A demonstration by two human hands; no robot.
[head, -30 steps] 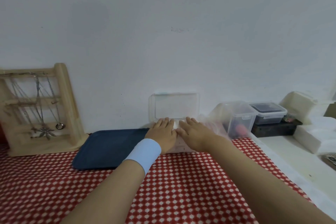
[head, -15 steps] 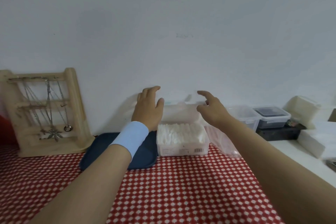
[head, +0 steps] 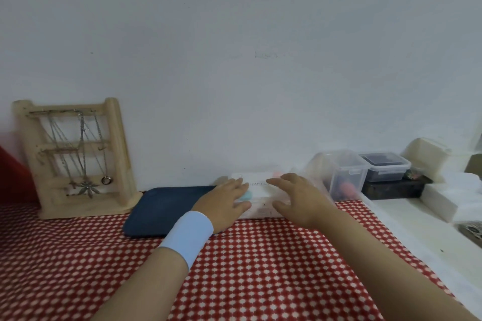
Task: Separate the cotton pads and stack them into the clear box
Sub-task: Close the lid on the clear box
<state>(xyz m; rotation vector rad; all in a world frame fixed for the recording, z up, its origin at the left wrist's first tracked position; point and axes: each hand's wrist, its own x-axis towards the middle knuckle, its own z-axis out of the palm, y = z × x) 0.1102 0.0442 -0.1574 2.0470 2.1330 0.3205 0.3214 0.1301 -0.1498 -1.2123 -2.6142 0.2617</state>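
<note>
The left hand [head: 226, 202] and right hand [head: 300, 197] have lowered the lid [head: 258, 185] onto the clear box [head: 262, 212]

- On the box lid [head: 258, 187] one printed line is seen; only "OSMETI" can be made out, the rest being blurred.
- Small print on the box front is too blurred to be read.

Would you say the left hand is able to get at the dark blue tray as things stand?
Probably yes: the left hand rests on the clear box with fingers straight, and the dark blue tray lies right beside it with nothing between.
</note>
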